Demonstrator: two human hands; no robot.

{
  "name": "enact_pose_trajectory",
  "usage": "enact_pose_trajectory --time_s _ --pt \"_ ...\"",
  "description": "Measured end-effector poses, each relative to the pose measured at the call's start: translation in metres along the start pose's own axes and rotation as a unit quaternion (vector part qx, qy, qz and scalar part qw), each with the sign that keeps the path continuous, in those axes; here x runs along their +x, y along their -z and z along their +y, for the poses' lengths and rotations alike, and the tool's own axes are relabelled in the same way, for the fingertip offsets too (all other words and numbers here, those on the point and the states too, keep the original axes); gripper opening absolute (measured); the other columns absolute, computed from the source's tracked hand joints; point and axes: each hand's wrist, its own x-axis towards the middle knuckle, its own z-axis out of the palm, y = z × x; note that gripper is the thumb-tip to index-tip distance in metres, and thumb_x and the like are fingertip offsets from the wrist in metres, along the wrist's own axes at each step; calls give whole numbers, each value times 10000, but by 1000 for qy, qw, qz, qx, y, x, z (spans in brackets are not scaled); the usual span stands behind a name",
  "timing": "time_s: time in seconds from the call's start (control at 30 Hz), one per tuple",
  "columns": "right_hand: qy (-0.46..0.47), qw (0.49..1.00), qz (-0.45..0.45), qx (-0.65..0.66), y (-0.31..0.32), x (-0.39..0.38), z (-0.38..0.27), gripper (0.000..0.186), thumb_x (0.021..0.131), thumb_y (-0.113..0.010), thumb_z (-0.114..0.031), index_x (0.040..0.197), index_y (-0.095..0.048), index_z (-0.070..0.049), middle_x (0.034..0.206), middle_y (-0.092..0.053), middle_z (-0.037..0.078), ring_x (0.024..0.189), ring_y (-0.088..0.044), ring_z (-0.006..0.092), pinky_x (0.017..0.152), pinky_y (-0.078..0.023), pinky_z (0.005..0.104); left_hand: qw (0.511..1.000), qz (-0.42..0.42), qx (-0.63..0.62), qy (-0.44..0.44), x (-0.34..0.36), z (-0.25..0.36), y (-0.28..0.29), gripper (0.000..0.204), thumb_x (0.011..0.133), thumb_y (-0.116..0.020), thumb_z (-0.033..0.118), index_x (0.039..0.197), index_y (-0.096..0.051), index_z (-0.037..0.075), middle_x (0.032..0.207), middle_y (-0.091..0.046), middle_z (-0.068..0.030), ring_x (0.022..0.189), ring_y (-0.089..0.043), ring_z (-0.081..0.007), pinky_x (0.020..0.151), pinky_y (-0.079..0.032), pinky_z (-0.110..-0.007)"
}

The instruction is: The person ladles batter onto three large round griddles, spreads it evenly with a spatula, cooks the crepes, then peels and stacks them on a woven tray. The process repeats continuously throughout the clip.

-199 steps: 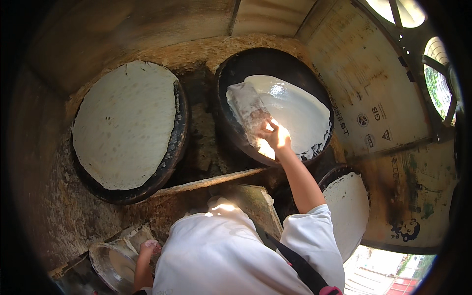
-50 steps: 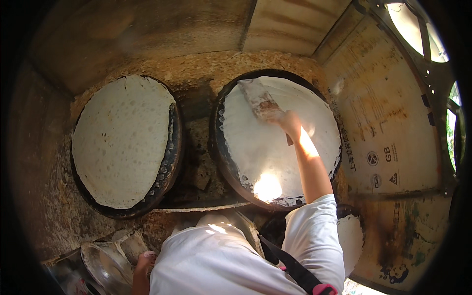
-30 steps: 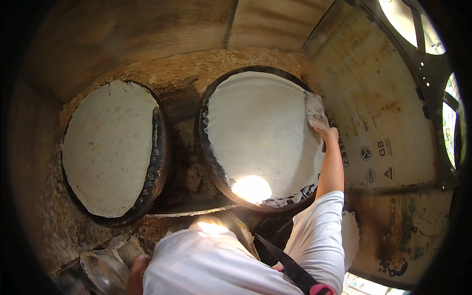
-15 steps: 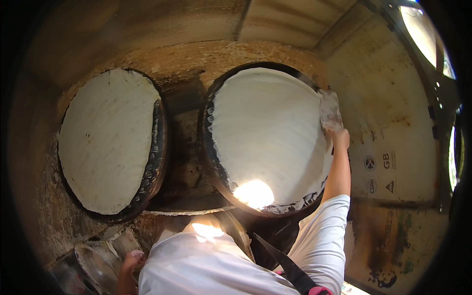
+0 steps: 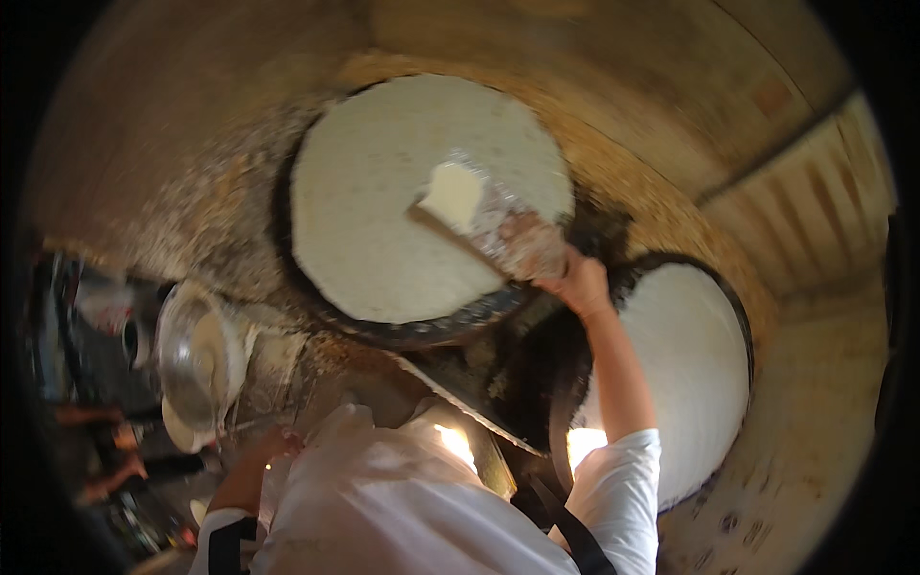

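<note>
My right hand (image 5: 575,283) is closed round the end of a flat scraper (image 5: 503,230), its broad blade smeared with something pale and wet. The scraper is over the left round griddle (image 5: 422,335), which a thin white sheet of batter (image 5: 374,192) nearly covers. Whether the blade touches the sheet I cannot tell. Beside my right forearm is the second griddle (image 5: 747,335), also coated with white batter (image 5: 685,355). My left hand (image 5: 280,446) is low at the left, near my white clothing and a metal basin (image 5: 171,335); its fingers are blurred and partly hidden.
The basin stands left of the griddles and holds pale liquid. A stained, crusty ledge (image 5: 240,211) surrounds the griddles, with panel walls (image 5: 795,240) behind and to the right. Blurred at the far left are another person's limbs (image 5: 115,474).
The view has swung left, bringing the basin into sight. My right hand has carried the scraper from the right griddle's far-right rim to above the left griddle.
</note>
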Motion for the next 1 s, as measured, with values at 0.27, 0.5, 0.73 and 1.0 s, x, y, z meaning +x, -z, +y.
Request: enact_pose_trajectory --time_s 0.27,0.5,0.73,1.0 --pt "231 949 -195 90 -175 -24 -357 680 637 -742 -405 1172 -485 -75 692 -632 142 647 -608 354 590 -486 432 994 51 -26 -96 -4 -92 61 175 824 -572 194 881 -657 53 738 -620 -52 575 -533 -118 508 -420 -248" --pt "305 932 -187 -56 -323 -100 -519 330 770 -605 -205 1053 -479 -91 669 -619 146 605 -614 329 525 -490 441 810 104 -555 -158 24 -195 120 232 867 -531 223 941 -601 14 872 -630 -129 808 -607 -236 707 -501 -372" --pt "202 965 -130 -110 -438 -171 -508 608 773 -610 -171 1295 -304 -109 975 -621 158 741 -637 347 651 -503 455 743 -44 -654 -136 14 -176 172 337 931 -419 311 1006 -548 9 938 -615 -157 866 -599 -288 773 -493 -387" --pt "-2 917 -294 -271 -433 -192 -385 706 862 -480 -307 1395 -84 -66 811 -642 177 686 -645 361 561 -501 488 639 -140 -741 -153 -17 -151 200 136 902 -467 208 855 -492 83 634 -427 -3 522 -399 -110 458 -323 -266"
